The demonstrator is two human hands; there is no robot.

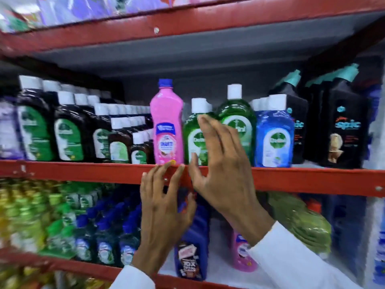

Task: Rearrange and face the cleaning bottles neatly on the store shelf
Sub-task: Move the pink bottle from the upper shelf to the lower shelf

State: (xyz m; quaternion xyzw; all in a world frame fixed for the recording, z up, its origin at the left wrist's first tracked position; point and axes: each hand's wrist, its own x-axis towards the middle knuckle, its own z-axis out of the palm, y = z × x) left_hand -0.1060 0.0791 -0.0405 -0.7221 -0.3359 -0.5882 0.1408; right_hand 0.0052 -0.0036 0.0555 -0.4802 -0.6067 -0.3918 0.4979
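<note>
A tall pink bottle (167, 126) with a blue cap stands upright at the front edge of the red middle shelf (83, 171). Right of it stand a small green bottle (192, 134), a bigger green bottle (239, 117) and a blue bottle (273, 134), all white-capped. My right hand (218, 161) is open, fingers spread in front of the small green bottle, holding nothing. My left hand (164, 201) is open just below the pink bottle, fingertips at the shelf lip. Dark brown bottles (68, 132) with green labels fill the left side.
Black bottles (343, 126) with teal caps stand at the right end. The lower shelf holds green and blue bottles (87, 232), a dark blue bottle (191, 247) and a pink bottle (242, 255) partly behind my arms. The upper shelf (187, 21) carries packets.
</note>
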